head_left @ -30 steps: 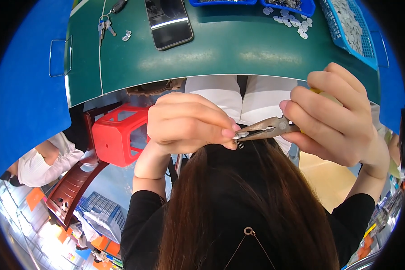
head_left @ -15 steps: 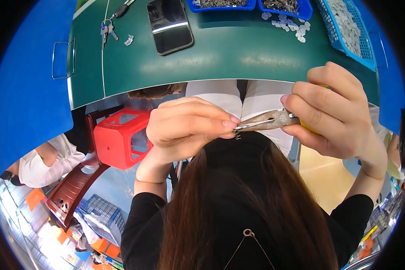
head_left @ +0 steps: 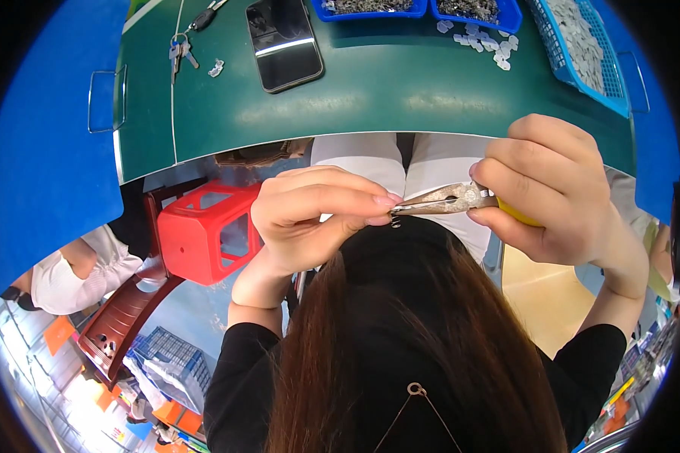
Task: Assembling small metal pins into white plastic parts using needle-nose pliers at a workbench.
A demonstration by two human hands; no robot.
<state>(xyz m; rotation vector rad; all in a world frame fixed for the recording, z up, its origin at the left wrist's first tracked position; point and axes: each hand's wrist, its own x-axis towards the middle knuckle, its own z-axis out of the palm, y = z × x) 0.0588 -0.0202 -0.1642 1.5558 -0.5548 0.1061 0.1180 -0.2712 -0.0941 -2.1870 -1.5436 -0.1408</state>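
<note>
Flanking one pair of pliers (head_left: 461, 197) are two hands (head_left: 310, 213) (head_left: 555, 195).

The left hand (head_left: 317, 208) pinches a tiny metal piece (head_left: 395, 221) at the tips of the pliers (head_left: 449, 198), whose yellow handles the right hand (head_left: 551, 192) grips, both hands raised near the lap in front of the desk (head_left: 355, 109). On the desk lie a phone (head_left: 285, 49), keys (head_left: 181, 51), two blue trays (head_left: 366, 16) of small metal parts, scattered pale pieces (head_left: 499, 49) and a light-blue basket (head_left: 612, 98). A red stool (head_left: 193, 241) stands to the left.
</note>
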